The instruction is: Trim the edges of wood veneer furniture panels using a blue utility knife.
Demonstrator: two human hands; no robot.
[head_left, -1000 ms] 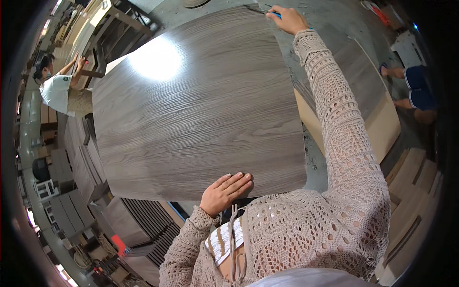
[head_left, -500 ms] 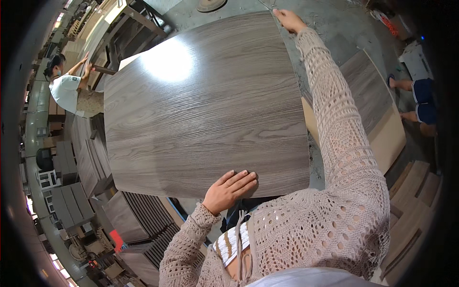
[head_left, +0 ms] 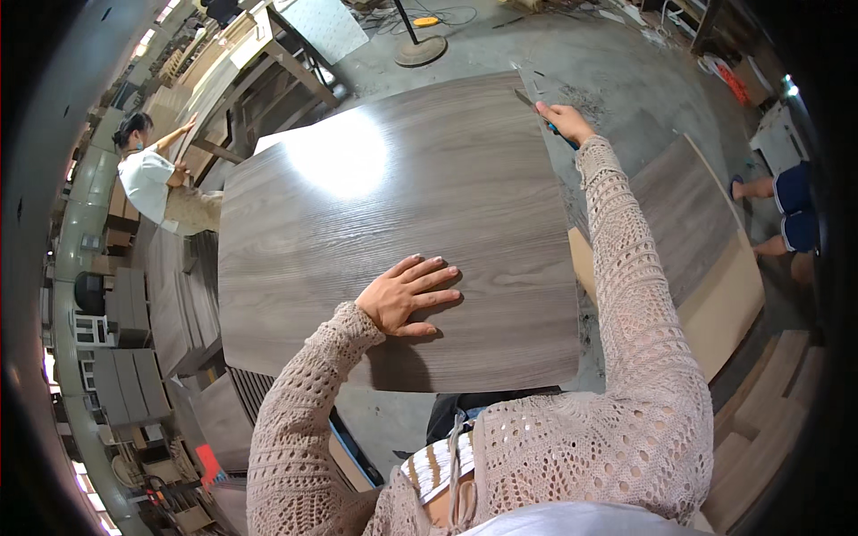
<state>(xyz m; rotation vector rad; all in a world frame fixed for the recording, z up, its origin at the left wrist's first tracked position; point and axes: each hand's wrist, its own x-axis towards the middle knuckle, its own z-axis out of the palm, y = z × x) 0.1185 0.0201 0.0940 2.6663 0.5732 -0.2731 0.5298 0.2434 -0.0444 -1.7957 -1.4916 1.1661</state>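
At far left, a co-worker stands with both arms toward a bench. The left hand lies flat, fingers spread, on the near half of a large wood-grain panel before the person, seemingly to steady it. At the panel's far right corner, the right hand curls its fingers round a slim blue-handled tool, likely for control; whether its blade touches the edge cannot be told. Beyond the right sleeve lies another panel

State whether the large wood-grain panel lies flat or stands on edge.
Lying flat: the panel shows its broad grained face upward, with the left hand spread over it.
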